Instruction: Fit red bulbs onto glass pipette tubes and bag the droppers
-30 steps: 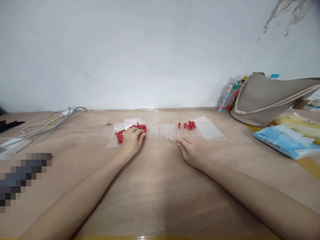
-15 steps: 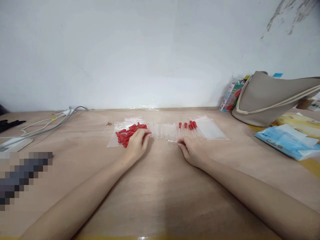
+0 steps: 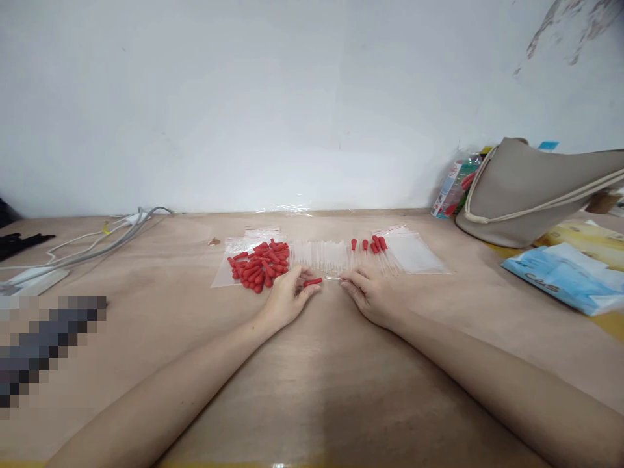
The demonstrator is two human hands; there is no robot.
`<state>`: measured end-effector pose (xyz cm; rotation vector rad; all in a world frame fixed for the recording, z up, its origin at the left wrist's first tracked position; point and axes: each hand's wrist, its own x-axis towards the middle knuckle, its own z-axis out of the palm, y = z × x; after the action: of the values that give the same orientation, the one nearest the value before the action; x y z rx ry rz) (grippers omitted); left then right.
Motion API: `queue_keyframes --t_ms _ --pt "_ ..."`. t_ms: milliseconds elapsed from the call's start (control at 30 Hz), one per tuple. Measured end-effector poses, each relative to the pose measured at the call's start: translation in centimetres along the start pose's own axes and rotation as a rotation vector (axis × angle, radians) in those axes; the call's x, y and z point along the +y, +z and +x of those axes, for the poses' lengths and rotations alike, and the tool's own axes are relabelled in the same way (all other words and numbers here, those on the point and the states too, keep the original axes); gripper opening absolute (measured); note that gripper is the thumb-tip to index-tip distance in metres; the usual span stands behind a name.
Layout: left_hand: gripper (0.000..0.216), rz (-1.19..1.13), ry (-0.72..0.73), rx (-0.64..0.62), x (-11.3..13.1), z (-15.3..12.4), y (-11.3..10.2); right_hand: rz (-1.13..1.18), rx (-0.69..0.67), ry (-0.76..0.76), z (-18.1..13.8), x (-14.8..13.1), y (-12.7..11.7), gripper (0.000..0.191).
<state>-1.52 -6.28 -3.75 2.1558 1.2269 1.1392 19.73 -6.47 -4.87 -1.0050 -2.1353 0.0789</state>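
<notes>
My left hand (image 3: 291, 294) is closed on a red rubber dropper bulb (image 3: 312, 282), its open end pointing right. Between the fingertips of my right hand (image 3: 368, 296) is a thin glass dropper tube (image 3: 333, 279), lying level and aimed at the bulb with a small gap between them. Left of my left hand, a pile of red bulbs (image 3: 258, 266) rests on a clear zip bag. Beyond both hands lies a row of bare glass tubes (image 3: 319, 255). Several droppers with red bulbs fitted (image 3: 375, 246) lie just beyond my right hand.
A flat clear zip bag (image 3: 419, 253) lies right of the fitted droppers. Farther right are a grey bag (image 3: 521, 195), a plastic bottle (image 3: 453, 188) and a blue tissue pack (image 3: 556, 276). Cables (image 3: 112, 244) run along the left, and a wall (image 3: 292, 110) closes off the back.
My left hand has moved right from the pile, now with a red bulb in its fingers. My right hand still holds the glass tube, shifted slightly toward the left hand.
</notes>
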Motion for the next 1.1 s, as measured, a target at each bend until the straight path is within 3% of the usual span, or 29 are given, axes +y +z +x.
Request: queue_keyframes --t_ms 300,800,1100 --pt "0.013 0.136 0.191 -0.042 1.03 0.07 -0.39 -0.08 -0.064 -0.013 -0.08 -0.1 0.09 0.024" --pt "0.015 0.071 0.251 -0.081 0.82 -0.13 -0.47 -0.043 -0.135 -0.065 0.02 -0.3 -0.37 0.024" --pt "0.015 0.146 0.271 -0.1 0.83 -0.44 -0.42 -0.095 -0.177 -0.117 0.02 0.02 -0.48 0.025"
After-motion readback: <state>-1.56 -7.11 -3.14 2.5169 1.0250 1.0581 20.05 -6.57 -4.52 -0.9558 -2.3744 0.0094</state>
